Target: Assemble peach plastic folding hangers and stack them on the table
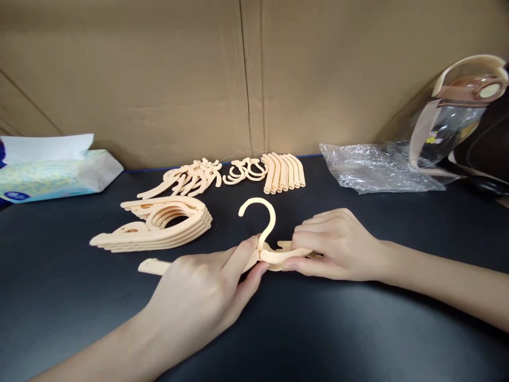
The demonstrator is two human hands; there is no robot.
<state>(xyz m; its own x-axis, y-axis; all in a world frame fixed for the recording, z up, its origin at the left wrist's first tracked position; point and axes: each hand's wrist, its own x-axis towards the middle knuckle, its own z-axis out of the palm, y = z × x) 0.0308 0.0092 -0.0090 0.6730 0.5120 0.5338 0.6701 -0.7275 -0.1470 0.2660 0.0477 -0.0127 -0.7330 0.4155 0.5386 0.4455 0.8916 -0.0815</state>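
Note:
A peach plastic folding hanger (260, 223) lies on the black table (358, 329) with its hook pointing away from me. My left hand (207, 292) pinches the hanger's left arm by the hook base, thumb and forefinger closed on it. My right hand (338, 244) wraps its fingers round the right arm of the same hanger. The left arm's tip (151, 266) sticks out past my left hand.
A stack of assembled hangers (159, 228) lies behind left. Further back are loose arm pieces (186, 179), hooks (244, 171) and straight bars (284, 171). A tissue pack (51, 170) sits far left, a crumpled clear bag (377, 168) and a bottle (457, 116) far right. A cardboard wall (238, 74) backs the table.

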